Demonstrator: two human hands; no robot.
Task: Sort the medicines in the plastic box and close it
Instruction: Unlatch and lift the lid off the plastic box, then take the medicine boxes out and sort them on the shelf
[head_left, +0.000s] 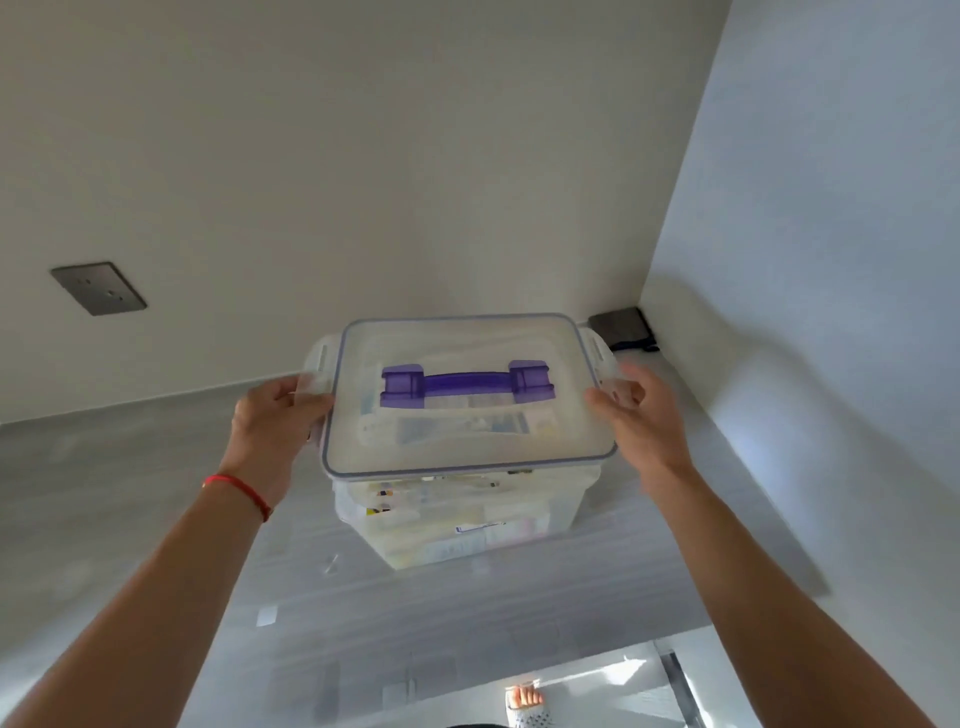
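Two hands are seen at the short ends of a clear plastic box (457, 514), which stands on a grey tabletop (130, 467) near its back right corner. At far left, a grey wall socket plate (98, 288) is set in the white wall. A red cord bracelet (239, 491) is worn on the left wrist. The left hand (270, 415) is curled round the left side latch (317, 371) and the lid's edge. The translucent lid (467, 441) is seated on the box, tilted toward the camera, with a purple carry handle (466, 387) lying flat at its middle. Medicine packets (467, 535) are seen through the walls; printing is present on them but is too blurred to be read. The right hand (639, 415) is closed on the right side latch (605, 364), thumb on the lid's rim. A dark flat device (621, 327) lies in the corner behind the box. Bare tabletop is left open in front and to the left; the right wall stands near. A foot (524, 699) is visible below the tabletop's front edge.
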